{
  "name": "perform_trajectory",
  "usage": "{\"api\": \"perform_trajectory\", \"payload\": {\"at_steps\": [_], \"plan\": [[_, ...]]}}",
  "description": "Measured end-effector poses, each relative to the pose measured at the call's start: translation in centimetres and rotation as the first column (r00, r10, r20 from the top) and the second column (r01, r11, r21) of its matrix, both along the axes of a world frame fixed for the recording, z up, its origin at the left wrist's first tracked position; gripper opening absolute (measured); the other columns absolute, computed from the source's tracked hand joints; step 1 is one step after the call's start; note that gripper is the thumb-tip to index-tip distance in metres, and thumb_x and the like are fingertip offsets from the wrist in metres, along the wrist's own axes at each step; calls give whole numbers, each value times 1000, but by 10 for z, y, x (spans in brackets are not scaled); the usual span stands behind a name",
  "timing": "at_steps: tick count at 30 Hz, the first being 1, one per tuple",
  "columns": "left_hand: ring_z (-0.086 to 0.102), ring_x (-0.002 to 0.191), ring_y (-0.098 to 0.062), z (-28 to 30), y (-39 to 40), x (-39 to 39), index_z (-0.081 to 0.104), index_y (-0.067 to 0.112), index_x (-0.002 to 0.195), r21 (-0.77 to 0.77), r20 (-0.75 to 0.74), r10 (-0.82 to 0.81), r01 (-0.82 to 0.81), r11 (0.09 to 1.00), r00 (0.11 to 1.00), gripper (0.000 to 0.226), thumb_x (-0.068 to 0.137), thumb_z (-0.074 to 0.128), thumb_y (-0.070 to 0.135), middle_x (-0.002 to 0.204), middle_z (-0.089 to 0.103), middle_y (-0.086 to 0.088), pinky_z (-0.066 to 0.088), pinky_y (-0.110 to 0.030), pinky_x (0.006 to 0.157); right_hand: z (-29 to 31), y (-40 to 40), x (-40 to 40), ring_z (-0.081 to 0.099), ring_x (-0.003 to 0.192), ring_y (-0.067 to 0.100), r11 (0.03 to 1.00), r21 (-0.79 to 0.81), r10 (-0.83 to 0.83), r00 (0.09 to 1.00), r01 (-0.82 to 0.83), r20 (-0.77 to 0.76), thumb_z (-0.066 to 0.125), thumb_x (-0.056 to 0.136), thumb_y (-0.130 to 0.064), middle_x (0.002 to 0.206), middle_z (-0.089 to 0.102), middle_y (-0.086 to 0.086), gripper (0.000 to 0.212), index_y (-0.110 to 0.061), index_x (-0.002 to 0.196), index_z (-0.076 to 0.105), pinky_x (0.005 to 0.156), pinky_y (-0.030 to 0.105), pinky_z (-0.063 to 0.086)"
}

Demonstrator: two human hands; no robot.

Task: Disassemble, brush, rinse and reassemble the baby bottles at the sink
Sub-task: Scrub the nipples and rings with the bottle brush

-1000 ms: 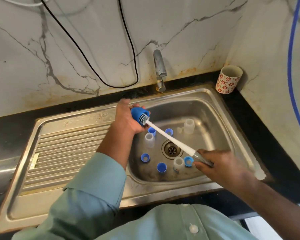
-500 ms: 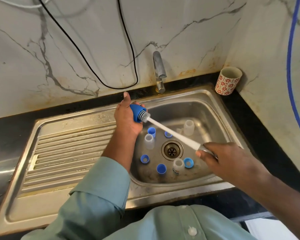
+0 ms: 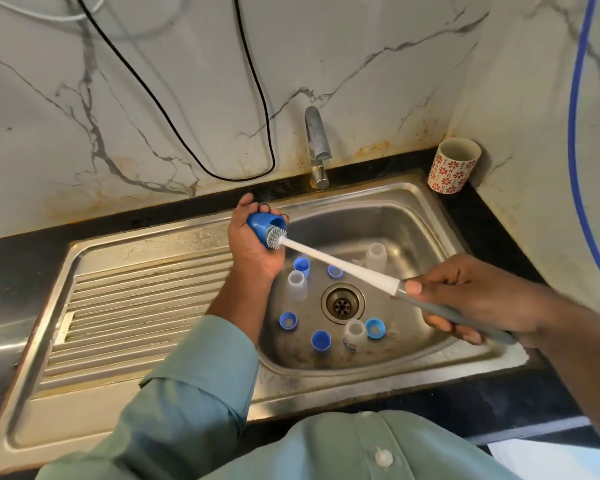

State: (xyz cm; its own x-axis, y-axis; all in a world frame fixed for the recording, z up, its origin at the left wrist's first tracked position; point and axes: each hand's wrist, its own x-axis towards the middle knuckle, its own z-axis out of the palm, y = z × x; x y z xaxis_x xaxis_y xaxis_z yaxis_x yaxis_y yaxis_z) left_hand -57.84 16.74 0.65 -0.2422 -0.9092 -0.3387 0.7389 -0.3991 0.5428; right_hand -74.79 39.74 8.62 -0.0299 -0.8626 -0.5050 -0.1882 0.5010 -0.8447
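Just left of the frame's centre, the left hand (image 3: 253, 251) grips a blue bottle cap (image 3: 262, 225) above the sink's (image 3: 423, 209) left rim, its opening turned toward the right. The right hand (image 3: 471, 299), at centre right, curls its fingers around the grey handle of a bottle brush (image 3: 340, 265), whose white shaft slants up-left so the bristle head sits at the cap's mouth. Below them, in the basin around the drain (image 3: 342, 303), stand 3 clear bottles (image 3: 297, 285) and several loose blue caps and rings (image 3: 321, 340). A faucet (image 3: 316, 147) rises at the back, and a red-flowered cup (image 3: 453, 165) stands on the black tabletop (image 3: 478, 216) at upper right.
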Motion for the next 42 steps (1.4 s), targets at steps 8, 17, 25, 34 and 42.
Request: {"api": "perform_trajectory", "payload": {"at_steps": [8,17,25,34,42], "plan": [[55,56,-21,27,-13,-2,55,14,87,-128,140,59,-41,991,988,13,90,50,2,63,53,-6,51,-30,57,-48,-6,36,45,46,8,952,-138,-287,952,272,-103,56,96,-31,63,59,1,29,-42,122,61,43,22,37],[51,54,-21,13,-8,7,57,11,86,-287,181,-32,84,954,983,19,88,43,-1,60,53,-6,48,-29,55,-3,-6,14,34,39,9,992,127,-32,985,11,170,57,90,-44,59,47,3,25,-34,109,68,35,20,29],[55,53,-21,56,-22,-10,53,11,72,-216,59,100,-85,973,993,18,89,50,3,59,54,-6,52,-30,57,-46,-9,45,32,33,8,968,101,-227,641,228,733,65,88,-37,58,46,9,34,-22,118,67,32,16,22],[51,59,-29,4,-32,-1,59,9,85,-359,383,173,-26,933,907,18,82,51,-7,66,51,-14,50,-34,55,4,-21,14,43,46,6,993,-93,60,986,-75,-156,50,99,-31,66,53,2,29,-46,122,57,43,20,38],[59,63,-22,11,-18,9,54,17,82,79,77,85,-91,993,993,24,91,62,37,66,51,-4,54,-31,68,-27,18,28,36,43,16,985,-157,-56,989,78,137,55,88,-31,66,52,7,40,-49,124,60,39,28,33]]}}
